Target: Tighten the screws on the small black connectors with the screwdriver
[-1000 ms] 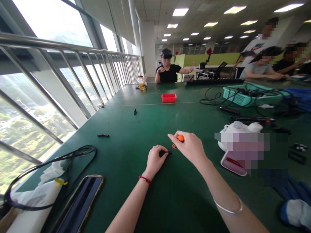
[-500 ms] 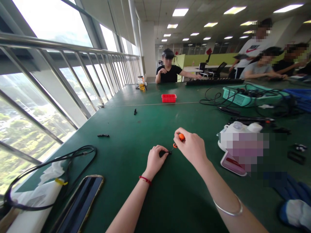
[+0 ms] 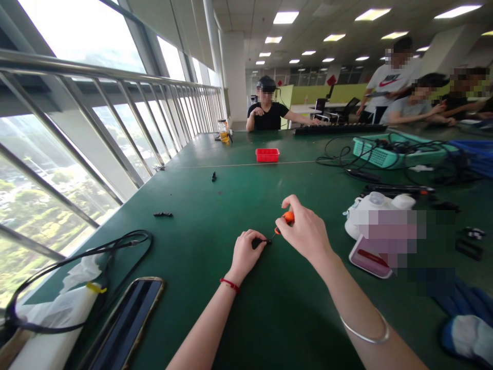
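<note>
My left hand (image 3: 247, 255) rests on the green table, thumb and fingers pinched on a small black part (image 3: 268, 241). What the part is, I cannot make out; the fingers cover much of it. Just right of it and higher, my right hand (image 3: 306, 226) holds a screwdriver (image 3: 288, 217) by its orange handle. The thin shaft slants down to the left, its tip at the black part. My right index finger is raised off the handle, while the thumb and other fingers stay around it.
Farther off on the table (image 3: 192, 246) lie two black pieces (image 3: 163, 214) and a red tray (image 3: 267, 155). A phone (image 3: 127, 321) and a looped cable (image 3: 127, 237) are at left. At right are a white bottle (image 3: 372, 205), a green basket (image 3: 379, 155) and a blue glove (image 3: 468, 298). Several people sit or stand beyond.
My right index finger has lifted away from the orange handle, and the hand has turned slightly. My left hand keeps its pinch in place. The standing person at back right has shifted left.
</note>
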`<state>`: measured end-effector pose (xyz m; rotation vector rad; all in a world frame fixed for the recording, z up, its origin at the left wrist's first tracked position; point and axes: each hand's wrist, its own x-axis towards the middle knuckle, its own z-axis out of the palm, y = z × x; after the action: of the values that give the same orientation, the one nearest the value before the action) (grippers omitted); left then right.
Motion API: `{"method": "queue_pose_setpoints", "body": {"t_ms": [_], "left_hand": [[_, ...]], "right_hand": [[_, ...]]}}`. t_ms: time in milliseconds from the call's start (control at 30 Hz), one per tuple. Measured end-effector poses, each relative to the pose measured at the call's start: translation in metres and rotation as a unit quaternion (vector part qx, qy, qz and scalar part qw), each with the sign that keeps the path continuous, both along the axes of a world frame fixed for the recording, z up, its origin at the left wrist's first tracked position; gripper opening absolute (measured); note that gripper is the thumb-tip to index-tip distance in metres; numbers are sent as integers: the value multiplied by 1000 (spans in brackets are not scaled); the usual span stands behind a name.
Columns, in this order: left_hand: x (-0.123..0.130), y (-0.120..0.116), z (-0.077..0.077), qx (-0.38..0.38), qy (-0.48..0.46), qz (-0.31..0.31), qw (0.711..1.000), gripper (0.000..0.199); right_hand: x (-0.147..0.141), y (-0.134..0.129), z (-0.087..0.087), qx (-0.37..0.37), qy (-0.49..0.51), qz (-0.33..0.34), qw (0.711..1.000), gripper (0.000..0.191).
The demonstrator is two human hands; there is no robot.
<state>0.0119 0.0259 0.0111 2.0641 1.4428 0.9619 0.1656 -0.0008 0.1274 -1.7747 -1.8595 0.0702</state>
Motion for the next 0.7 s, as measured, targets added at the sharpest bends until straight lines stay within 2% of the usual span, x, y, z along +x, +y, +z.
{"method": "queue_pose_setpoints", "body": {"t_ms": [67,200,333,467,567,667,700], "left_hand": [[0,0,0,3,1,-1,1000,5],[-1,-1,1,0,1,2,1000,5],[0,-1,1,-4,2,2,1000,5],[0,0,0,2,5,0,1000,6],[-1,0,0,0,5,1,1000,5],[-2,0,0,-1,5,2,1000,5],[-2,0,0,-1,6,1,1000,4]], "right_hand": [[0,-1,1,-6,-2,6,1000,14],[1,-1,2,-46,-31,-2,998,37],[3,0,3,-22,-21,-9,1000,17],[3,1,2,-26,-10,0,1000,17],[4,1,1,-51,-27,6,998,35],[3,1,2,-34,-22,-1,999,17],[3,1,2,-26,-14,-1,1000,18]]}}
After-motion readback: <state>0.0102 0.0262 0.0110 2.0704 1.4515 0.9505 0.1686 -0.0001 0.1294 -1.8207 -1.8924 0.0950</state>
